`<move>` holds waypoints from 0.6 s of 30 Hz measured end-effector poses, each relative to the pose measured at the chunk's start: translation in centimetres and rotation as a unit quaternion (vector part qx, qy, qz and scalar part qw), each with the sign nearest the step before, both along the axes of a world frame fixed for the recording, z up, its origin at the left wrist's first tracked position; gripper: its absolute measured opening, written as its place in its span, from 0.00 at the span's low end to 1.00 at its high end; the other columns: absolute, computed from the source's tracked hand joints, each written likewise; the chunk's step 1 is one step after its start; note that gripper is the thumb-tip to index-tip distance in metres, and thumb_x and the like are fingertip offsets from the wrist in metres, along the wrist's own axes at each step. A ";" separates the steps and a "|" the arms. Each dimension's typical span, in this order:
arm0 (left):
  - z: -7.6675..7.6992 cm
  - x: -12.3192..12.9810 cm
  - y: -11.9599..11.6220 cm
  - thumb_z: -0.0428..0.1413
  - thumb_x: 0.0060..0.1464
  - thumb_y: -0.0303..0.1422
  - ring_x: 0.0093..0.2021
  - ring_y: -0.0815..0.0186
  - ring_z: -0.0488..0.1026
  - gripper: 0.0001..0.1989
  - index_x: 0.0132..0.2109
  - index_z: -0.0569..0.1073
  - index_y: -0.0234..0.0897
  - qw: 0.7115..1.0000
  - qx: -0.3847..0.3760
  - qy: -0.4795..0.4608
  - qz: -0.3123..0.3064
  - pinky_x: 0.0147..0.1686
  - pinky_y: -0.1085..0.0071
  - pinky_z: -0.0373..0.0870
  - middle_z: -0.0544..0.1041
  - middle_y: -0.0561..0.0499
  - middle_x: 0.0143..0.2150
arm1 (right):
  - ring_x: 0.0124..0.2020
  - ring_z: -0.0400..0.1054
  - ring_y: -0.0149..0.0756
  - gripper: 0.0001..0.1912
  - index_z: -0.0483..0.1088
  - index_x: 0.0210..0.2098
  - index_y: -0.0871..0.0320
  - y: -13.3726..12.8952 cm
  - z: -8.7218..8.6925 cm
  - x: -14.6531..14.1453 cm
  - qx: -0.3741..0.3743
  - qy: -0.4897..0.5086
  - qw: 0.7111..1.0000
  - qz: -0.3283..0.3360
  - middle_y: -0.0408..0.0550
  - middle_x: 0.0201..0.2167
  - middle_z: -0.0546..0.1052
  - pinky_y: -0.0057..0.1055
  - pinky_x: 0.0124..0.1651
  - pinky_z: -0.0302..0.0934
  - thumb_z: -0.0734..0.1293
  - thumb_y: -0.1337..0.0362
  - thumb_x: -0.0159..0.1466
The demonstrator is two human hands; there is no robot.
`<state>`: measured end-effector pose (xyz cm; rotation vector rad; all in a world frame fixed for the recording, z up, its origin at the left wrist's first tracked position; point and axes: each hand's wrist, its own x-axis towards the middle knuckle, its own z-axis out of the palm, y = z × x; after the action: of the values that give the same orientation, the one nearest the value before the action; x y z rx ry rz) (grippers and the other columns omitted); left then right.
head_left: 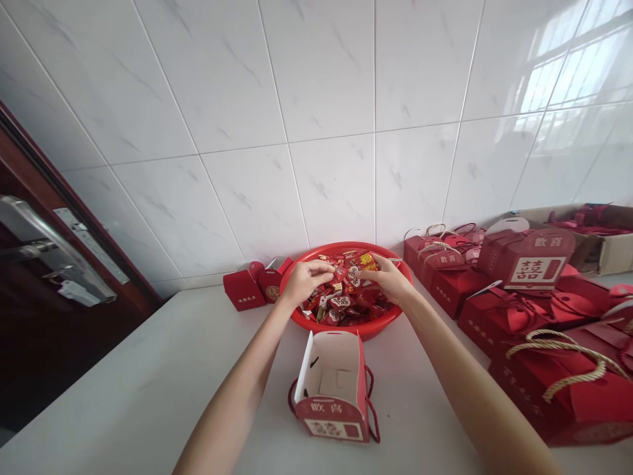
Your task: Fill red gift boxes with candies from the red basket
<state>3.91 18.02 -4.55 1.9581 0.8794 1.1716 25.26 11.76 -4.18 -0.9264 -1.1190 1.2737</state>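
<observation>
A red plastic basket (353,330) full of wrapped candies (341,303) stands against the wall. Over its left side, my left hand (309,280) has thumb and fingers pinched together among the candies; what lies between the tips is too small to make out. On the right side, my right hand (390,280) closes its thumb and fingers on a wrapped candy with a red and yellow packet beside it. In front of the basket, between my forearms, an open red gift box (332,409) with white inner walls and dark red cord handles shows a bare inside.
Several closed red gift boxes (527,260) with rope handles crowd the right side of the white table (148,382). Behind them is a cardboard box (613,251) of red items. Two small red boxes (244,287) stand left of the basket. A door (54,264) is at far left.
</observation>
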 end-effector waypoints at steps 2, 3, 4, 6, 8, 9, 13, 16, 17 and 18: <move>-0.3 -0.2 0.4 0.64 0.42 0.40 0.44 0.57 0.78 0.12 0.34 0.82 0.38 0.999 0.004 -0.012 0.052 0.47 0.61 0.74 0.83 0.46 0.43 | 0.29 0.73 0.36 0.19 0.71 0.35 0.56 -0.1 0.1 0.0 -0.004 0.004 1.000 -0.014 0.44 0.31 0.79 0.29 0.26 0.69 0.77 0.64 0.45; -0.4 -0.4 0.7 0.63 0.42 0.39 0.46 0.56 0.77 0.12 0.34 0.82 0.38 0.997 0.008 -0.016 0.077 0.49 0.61 0.73 0.82 0.45 0.45 | 0.29 0.73 0.36 0.19 0.71 0.35 0.55 -0.1 0.1 0.0 -0.006 0.005 1.000 -0.023 0.44 0.31 0.79 0.29 0.25 0.68 0.77 0.64 0.45; -0.5 -0.5 0.8 0.61 0.43 0.38 0.48 0.56 0.77 0.12 0.35 0.82 0.38 0.995 0.010 -0.016 0.096 0.50 0.61 0.72 0.82 0.45 0.46 | 0.28 0.72 0.35 0.18 0.71 0.34 0.55 -0.2 0.1 0.0 -0.009 0.005 0.999 -0.032 0.44 0.31 0.79 0.28 0.25 0.68 0.77 0.64 0.45; -0.6 -0.7 1.0 0.58 0.43 0.36 0.47 0.56 0.77 0.11 0.34 0.82 0.38 0.993 0.004 0.000 0.116 0.48 0.62 0.72 0.82 0.46 0.44 | 0.28 0.72 0.35 0.17 0.70 0.33 0.55 -0.2 0.2 0.0 -0.012 0.003 0.999 -0.043 0.43 0.30 0.78 0.28 0.24 0.67 0.76 0.64 0.45; -0.4 -0.6 0.8 0.56 0.45 0.34 0.39 0.58 0.77 0.11 0.33 0.82 0.39 0.994 -0.019 0.038 0.103 0.41 0.65 0.72 0.82 0.48 0.36 | 0.28 0.72 0.34 0.16 0.70 0.33 0.56 -0.2 0.2 0.0 -0.012 -0.001 0.999 -0.045 0.43 0.30 0.78 0.27 0.24 0.66 0.75 0.64 0.46; -0.3 -0.4 0.5 0.55 0.45 0.34 0.36 0.59 0.77 0.10 0.31 0.82 0.39 0.994 -0.033 0.064 0.083 0.37 0.67 0.72 0.82 0.49 0.33 | 0.27 0.71 0.34 0.17 0.70 0.33 0.56 -0.2 0.2 0.0 -0.011 -0.003 0.999 -0.045 0.43 0.30 0.78 0.27 0.24 0.66 0.75 0.64 0.45; 0.2 0.5 -0.5 0.61 0.40 0.33 0.27 0.62 0.74 0.03 0.23 0.79 0.40 0.980 -0.087 0.180 -0.018 0.27 0.71 0.67 0.78 0.55 0.22 | 0.27 0.70 0.33 0.17 0.69 0.31 0.56 -0.3 0.2 -0.1 -0.003 0.000 0.999 -0.051 0.41 0.28 0.77 0.28 0.26 0.66 0.76 0.63 0.43; 0.3 0.7 -0.6 0.65 0.34 0.31 0.23 0.65 0.70 0.03 0.20 0.78 0.40 0.966 -0.102 0.229 -0.056 0.24 0.73 0.62 0.74 0.58 0.19 | 0.29 0.71 0.35 0.19 0.68 0.30 0.56 -0.2 0.2 -0.1 -0.002 0.005 0.999 -0.051 0.42 0.28 0.78 0.30 0.28 0.67 0.77 0.62 0.42; 0.2 0.7 -0.5 0.65 0.34 0.31 0.23 0.65 0.70 0.03 0.21 0.78 0.40 0.965 -0.103 0.234 -0.060 0.25 0.73 0.62 0.74 0.58 0.19 | 0.29 0.72 0.35 0.19 0.69 0.31 0.56 -0.2 0.2 -0.1 -0.002 0.006 0.999 -0.052 0.42 0.29 0.78 0.30 0.29 0.67 0.77 0.62 0.42; 0.1 0.6 -0.4 0.65 0.35 0.32 0.23 0.65 0.71 0.03 0.22 0.79 0.40 0.965 -0.101 0.235 -0.061 0.26 0.72 0.63 0.76 0.57 0.20 | 0.29 0.71 0.35 0.19 0.69 0.31 0.56 -0.2 0.2 -0.1 -0.001 0.007 0.999 -0.053 0.42 0.29 0.78 0.30 0.29 0.67 0.77 0.62 0.41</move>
<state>4.51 17.63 -4.41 2.1162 1.0504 0.5245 25.11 11.61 -3.98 -0.9641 -1.0443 1.1938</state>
